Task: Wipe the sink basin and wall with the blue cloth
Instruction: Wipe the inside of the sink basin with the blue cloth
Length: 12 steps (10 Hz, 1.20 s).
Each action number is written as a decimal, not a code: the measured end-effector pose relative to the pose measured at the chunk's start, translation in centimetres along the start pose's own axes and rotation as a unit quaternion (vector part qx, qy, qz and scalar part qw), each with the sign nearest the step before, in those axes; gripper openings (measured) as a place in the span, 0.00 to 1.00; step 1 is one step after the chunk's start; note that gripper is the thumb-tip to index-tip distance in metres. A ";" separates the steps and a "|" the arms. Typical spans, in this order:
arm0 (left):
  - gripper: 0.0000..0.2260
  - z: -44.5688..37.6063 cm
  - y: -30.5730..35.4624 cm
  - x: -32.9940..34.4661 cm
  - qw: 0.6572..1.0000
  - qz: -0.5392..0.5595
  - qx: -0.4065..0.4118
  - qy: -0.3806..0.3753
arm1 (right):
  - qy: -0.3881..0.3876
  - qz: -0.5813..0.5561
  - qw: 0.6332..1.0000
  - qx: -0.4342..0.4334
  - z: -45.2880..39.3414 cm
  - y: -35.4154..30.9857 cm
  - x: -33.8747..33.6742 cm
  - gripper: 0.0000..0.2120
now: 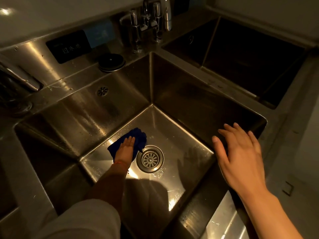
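Deep steel sink basin (174, 135), seen from above. On its floor, just left of the round drain (149, 158): blue cloth (138, 135), pressed flat under left hand (126, 149), fingers straight. Over the right rim: right hand (241, 150), spread open, holding nothing.

The cloth (136, 138) lies on the floor of the sink (120, 94), just left of the drain (150, 159), with the left hand (126, 149) flat on it. The right hand (241, 152) hovers near the sink's right wall. On the far ledge sit a round lid (111, 62) and, right of it, the taps (148, 23). A second basin (250, 54), perhaps deeper, lies far right.
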State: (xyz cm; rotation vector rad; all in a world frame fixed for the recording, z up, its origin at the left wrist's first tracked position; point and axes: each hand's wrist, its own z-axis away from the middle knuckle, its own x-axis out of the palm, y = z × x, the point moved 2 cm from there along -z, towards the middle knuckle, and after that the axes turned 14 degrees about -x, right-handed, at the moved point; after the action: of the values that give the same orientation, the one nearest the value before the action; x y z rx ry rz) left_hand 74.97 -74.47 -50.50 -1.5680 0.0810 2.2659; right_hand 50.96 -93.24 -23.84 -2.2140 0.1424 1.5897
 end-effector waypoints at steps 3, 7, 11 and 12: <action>0.30 0.7 -0.4 0.3 0.999 -0.007 0.018 0.027 | -0.030 -0.007 0.999 0.028 -0.6 0.2 1.0 0.20; 0.29 -0.1 3.4 -1.2 0.998 0.039 0.000 0.043 | -0.023 -0.012 0.999 0.020 -0.5 0.1 1.1 0.24; 0.28 0.5 3.1 -1.0 0.996 0.081 -0.032 0.025 | -0.021 -0.017 1.000 0.015 -0.5 0.1 1.1 0.25; 0.29 1.3 2.1 -0.6 0.991 0.108 -0.074 0.007 | -0.024 -0.016 0.999 0.015 -0.5 0.1 1.1 0.25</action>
State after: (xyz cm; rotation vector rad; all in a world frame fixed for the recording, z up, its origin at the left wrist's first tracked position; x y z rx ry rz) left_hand 73.28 -76.25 -49.87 -1.7258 0.0934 2.4761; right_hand 51.77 -93.36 -24.71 -2.1435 0.1153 1.6117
